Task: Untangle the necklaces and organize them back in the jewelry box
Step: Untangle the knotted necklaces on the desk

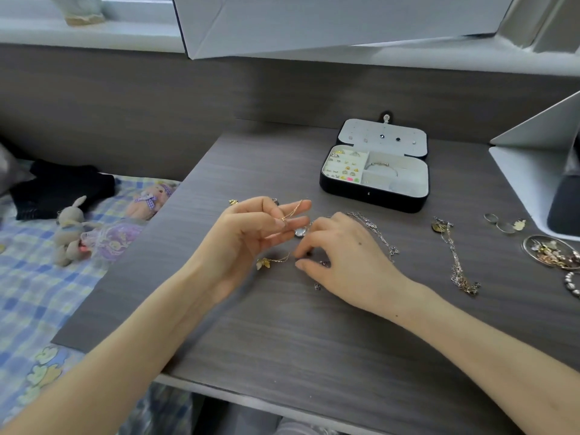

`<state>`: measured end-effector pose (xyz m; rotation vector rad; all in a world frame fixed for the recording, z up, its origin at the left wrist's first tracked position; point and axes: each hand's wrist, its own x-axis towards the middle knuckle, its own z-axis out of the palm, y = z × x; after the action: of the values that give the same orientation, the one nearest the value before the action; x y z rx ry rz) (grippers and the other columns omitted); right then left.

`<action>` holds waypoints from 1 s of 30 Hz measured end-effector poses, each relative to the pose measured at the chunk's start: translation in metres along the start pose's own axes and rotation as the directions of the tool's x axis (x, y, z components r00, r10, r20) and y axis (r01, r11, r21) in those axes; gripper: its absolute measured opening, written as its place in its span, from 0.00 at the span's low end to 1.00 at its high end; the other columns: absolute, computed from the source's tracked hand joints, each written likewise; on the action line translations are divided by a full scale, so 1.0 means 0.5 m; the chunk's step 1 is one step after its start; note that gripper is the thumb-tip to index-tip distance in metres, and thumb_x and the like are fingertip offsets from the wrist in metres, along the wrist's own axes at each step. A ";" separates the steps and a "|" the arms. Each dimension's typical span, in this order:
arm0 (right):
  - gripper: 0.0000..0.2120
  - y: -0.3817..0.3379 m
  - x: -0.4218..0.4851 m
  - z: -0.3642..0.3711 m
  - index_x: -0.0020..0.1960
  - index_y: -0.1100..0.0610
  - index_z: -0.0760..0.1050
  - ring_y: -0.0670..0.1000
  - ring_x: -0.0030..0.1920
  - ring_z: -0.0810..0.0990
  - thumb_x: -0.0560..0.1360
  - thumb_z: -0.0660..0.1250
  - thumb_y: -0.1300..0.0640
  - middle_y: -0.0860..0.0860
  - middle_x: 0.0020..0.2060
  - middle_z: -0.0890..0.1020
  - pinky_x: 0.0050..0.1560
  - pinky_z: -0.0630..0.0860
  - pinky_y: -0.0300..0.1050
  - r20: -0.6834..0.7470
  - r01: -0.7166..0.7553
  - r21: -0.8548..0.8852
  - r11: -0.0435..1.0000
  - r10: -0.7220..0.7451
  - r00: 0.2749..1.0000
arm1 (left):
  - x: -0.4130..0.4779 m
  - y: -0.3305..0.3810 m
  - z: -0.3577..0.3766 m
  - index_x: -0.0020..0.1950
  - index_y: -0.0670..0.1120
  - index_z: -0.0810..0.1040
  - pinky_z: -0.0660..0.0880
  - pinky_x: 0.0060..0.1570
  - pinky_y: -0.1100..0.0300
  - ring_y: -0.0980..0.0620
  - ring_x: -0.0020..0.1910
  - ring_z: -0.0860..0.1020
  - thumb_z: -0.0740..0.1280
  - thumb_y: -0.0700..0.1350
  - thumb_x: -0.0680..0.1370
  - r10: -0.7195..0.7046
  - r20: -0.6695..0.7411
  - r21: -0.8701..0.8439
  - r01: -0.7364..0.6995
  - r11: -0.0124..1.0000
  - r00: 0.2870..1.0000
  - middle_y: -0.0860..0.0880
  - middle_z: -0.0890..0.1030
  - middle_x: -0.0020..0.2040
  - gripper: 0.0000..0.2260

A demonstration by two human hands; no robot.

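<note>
- Grey wood-grain desk (314,324) below a window sill, bed w/ checked sheet (31,293) to my left. All work is on the desk top.
- Jewelry box (373,196): dark shell, pale lining, lid open, at far side of desk, well apart from both hands. Holds earrings, rings and a bangle. I see no necklace inside, so put-away looks not yet begun.
- Left hand (251,233): raised off desk, thumb + fingers pinch a gold chain (295,210). Gold pendant (263,263) lies on desk below, prob. same chain.
- Right hand (345,255): fingers curled down onto desk beside a round silver pendant (302,232). Can't tell if it has hold of anything.
- Silver necklace (376,230) just beside right hand, and a clumped necklace (455,262) further right. Both loose on desk, unsorted.
- My est.: early stage. Gold chain being worked free, at least 2 more to do, then boxing.
- Writing: none legible. Tiny metal mark on box front is too small to read.
</note>
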<state>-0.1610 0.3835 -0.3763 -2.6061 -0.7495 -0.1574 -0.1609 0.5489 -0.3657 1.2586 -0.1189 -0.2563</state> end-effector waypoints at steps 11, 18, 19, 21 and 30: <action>0.07 0.016 -0.021 -0.040 0.38 0.49 0.82 0.37 0.36 0.78 0.73 0.69 0.59 0.41 0.31 0.81 0.40 0.70 0.28 0.034 -0.139 0.359 0.923 0.136 0.990 | 0.000 -0.028 0.027 0.44 0.43 0.68 0.80 0.48 0.46 0.43 0.51 0.81 0.59 0.39 0.81 -0.013 -0.106 0.094 0.023 0.995 0.994 0.39 0.81 0.53 0.06; 0.07 0.015 -0.031 -0.050 0.38 0.55 0.80 0.43 0.26 0.75 0.74 0.68 0.62 0.48 0.24 0.79 0.33 0.72 0.35 0.159 -0.216 0.545 0.810 0.153 0.975 | -0.006 -0.028 0.032 0.42 0.46 0.70 0.67 0.26 0.64 0.52 0.37 0.75 0.62 0.38 0.80 0.041 -0.087 0.461 0.003 0.887 0.995 0.44 0.79 0.44 0.07; 0.07 0.015 -0.032 -0.050 0.38 0.55 0.80 0.43 0.26 0.74 0.74 0.68 0.62 0.48 0.24 0.77 0.32 0.71 0.35 0.175 -0.230 0.553 0.801 0.158 0.972 | -0.006 -0.029 0.030 0.41 0.47 0.71 0.66 0.27 0.65 0.53 0.35 0.72 0.63 0.39 0.79 0.045 -0.087 0.511 0.006 0.860 0.995 0.46 0.78 0.41 0.08; 0.07 0.013 -0.035 -0.052 0.38 0.56 0.80 0.44 0.25 0.72 0.74 0.68 0.62 0.49 0.23 0.75 0.31 0.70 0.35 0.204 -0.262 0.583 0.769 0.173 0.964 | -0.007 -0.032 0.024 0.39 0.49 0.74 0.65 0.30 0.66 0.55 0.34 0.70 0.65 0.40 0.78 0.050 -0.069 0.608 0.002 0.794 0.996 0.52 0.75 0.37 0.08; 0.07 0.015 -0.040 -0.053 0.39 0.58 0.78 0.43 0.18 0.64 0.75 0.67 0.58 0.47 0.15 0.69 0.25 0.64 0.32 0.207 -0.346 0.526 0.777 0.278 0.938 | -0.029 -0.029 0.006 0.43 0.47 0.78 0.67 0.37 0.65 0.58 0.34 0.70 0.66 0.42 0.77 0.094 -0.038 0.794 -0.027 0.607 0.995 0.54 0.74 0.37 0.03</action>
<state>-0.1736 0.3571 -0.3596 -2.1351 -0.3123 0.2826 -0.1775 0.5460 -0.3776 2.1663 -0.2256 -0.0821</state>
